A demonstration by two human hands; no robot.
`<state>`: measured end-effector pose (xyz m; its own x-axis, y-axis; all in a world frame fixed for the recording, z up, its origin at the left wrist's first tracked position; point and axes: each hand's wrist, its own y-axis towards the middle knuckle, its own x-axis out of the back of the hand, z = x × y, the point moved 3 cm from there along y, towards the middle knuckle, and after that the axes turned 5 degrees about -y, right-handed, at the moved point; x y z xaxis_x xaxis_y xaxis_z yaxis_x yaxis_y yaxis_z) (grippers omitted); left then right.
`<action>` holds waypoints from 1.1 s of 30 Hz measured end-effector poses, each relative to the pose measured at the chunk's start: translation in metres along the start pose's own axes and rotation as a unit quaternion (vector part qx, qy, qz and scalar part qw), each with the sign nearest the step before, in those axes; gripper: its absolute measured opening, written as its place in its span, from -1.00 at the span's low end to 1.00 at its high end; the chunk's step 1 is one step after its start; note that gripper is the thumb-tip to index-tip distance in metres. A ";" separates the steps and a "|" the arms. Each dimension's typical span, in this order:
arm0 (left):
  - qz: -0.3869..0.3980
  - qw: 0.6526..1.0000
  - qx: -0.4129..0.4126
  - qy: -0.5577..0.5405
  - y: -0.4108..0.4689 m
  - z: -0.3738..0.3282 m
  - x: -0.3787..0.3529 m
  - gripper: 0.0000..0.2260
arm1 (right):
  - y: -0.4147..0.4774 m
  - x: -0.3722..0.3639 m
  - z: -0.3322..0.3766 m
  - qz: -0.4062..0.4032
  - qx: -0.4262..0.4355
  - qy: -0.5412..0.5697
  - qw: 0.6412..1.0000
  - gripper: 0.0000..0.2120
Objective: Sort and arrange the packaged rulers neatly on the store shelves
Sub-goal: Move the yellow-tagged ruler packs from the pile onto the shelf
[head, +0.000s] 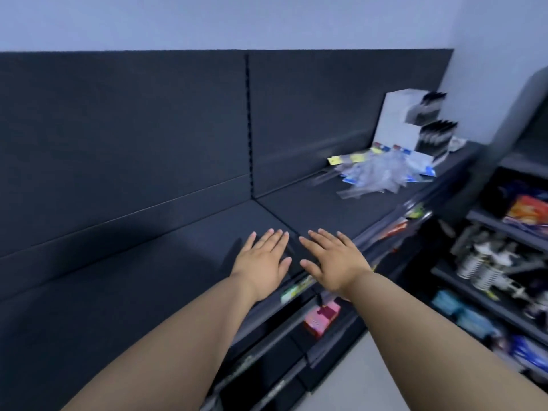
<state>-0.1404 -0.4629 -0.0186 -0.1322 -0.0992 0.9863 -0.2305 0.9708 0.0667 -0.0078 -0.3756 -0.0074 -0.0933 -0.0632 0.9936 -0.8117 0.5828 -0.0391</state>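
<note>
A loose heap of packaged rulers in clear plastic sleeves with blue and yellow header cards lies on the dark top shelf, far to the right. My left hand and my right hand are stretched out side by side, palms down, fingers straight, over the bare shelf surface near its front edge. Neither hand holds anything. The heap is well beyond both hands, up and to the right.
A white display box with black pens stands behind the ruler heap. Lower shelves under the front edge hold a pink box and other packs. A second rack of mixed goods stands at the right. The view is motion-blurred.
</note>
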 end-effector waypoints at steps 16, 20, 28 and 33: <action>0.021 0.994 -0.103 -0.014 0.294 -0.132 -0.034 -0.49 | 0.103 -0.007 -0.284 -0.008 -0.140 0.018 0.990 -0.44; 0.022 0.994 -0.110 -0.002 0.352 -0.147 -0.038 -0.50 | 0.134 -0.007 -0.334 -0.022 -0.135 0.012 0.990 -0.44; -0.004 0.998 -0.070 0.009 0.461 -0.171 -0.065 -0.49 | 0.222 -0.026 -0.442 -0.016 -0.076 0.027 0.997 -0.46; 0.001 0.999 0.041 -0.005 0.524 -0.174 -0.082 -0.50 | 0.305 -0.031 -0.497 -0.022 0.017 0.058 0.998 -0.48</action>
<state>-0.0824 0.0924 -0.0379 -0.1423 -0.0988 0.9849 -0.3089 0.9497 0.0507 0.0339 0.2065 0.0027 0.0083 0.0068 0.9999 -0.8326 0.5539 0.0032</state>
